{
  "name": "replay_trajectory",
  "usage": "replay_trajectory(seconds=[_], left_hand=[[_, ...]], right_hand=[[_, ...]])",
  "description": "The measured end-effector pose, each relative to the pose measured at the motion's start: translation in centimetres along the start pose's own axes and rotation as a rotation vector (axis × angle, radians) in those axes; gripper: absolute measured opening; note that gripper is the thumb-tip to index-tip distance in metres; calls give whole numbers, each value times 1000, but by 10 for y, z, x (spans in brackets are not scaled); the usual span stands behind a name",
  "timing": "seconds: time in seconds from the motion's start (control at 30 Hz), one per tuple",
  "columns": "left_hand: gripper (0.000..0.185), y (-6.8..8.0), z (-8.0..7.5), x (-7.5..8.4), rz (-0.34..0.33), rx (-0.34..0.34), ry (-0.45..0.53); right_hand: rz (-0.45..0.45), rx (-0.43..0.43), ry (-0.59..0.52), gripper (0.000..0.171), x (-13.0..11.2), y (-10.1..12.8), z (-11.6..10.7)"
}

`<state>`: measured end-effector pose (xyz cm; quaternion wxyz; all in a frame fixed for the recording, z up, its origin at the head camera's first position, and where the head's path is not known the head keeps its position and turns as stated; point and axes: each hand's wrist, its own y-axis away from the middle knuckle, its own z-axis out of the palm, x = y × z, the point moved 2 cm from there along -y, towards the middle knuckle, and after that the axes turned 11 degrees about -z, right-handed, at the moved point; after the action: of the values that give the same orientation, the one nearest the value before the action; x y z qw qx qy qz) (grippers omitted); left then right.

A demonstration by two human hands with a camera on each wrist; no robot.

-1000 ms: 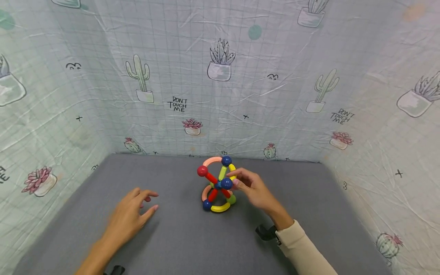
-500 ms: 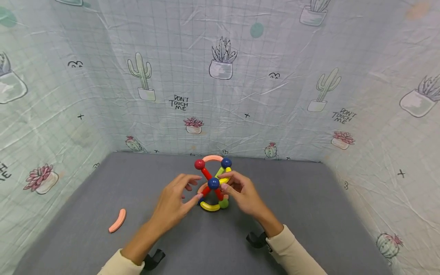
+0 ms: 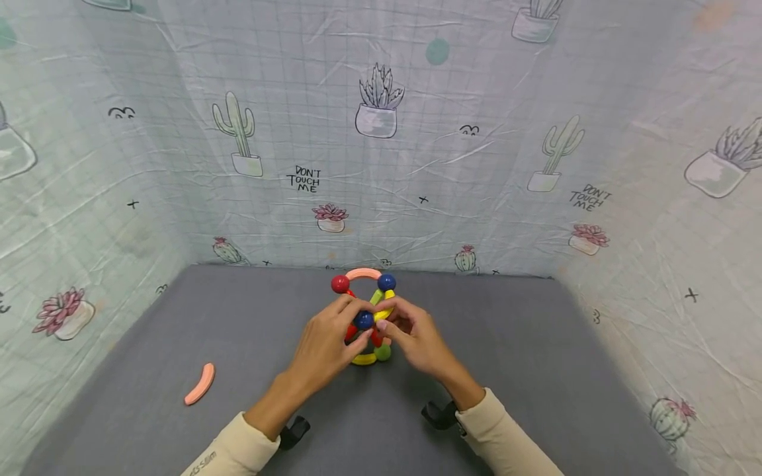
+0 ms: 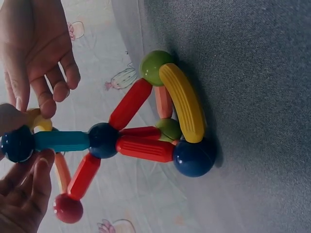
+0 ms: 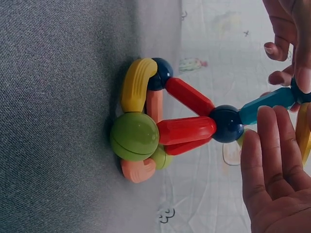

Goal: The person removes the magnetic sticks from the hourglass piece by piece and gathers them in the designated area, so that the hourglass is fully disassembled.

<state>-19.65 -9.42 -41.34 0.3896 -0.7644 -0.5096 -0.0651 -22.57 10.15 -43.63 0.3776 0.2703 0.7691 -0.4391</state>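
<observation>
Toy position: we find the rod-and-ball toy [image 3: 364, 317] standing mid-table [image 3: 536, 370].
Left hand [image 3: 326, 345]: pinches the toy's near blue ball [image 3: 363, 320].
Right hand [image 3: 417, 337]: fingers curled, touching that ball.
Apart: pink curved piece [image 3: 199, 383], far left.

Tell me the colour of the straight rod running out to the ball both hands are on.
Teal rod, clearest in the left wrist view.

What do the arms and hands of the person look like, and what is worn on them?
Both hands are bare: the left hand and the right hand wear no gloves or rings that show. Each arm has a long cream sleeve; the left sleeve carries small dark lettering, too small to read. A black wrist mount sits under each cuff.
</observation>
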Motion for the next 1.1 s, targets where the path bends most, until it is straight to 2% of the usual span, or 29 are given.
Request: replay_trajectory(seconds=[0.57, 0.8, 0.97, 1.1], left_hand=[[33, -5, -2, -2, 7, -90, 26], [29, -5, -3, -2, -49, -123, 54], [30, -3, -3, -4, -109, -148, 128], [33, -2, -5, -9, -125, -118, 185]], right_hand=[[19, -18, 43, 22, 0, -1, 1], [35, -11, 47, 22, -2, -1, 1], [46, -8, 49, 23, -2, -1, 2], [48, -9, 53, 22, -3, -1, 2]])
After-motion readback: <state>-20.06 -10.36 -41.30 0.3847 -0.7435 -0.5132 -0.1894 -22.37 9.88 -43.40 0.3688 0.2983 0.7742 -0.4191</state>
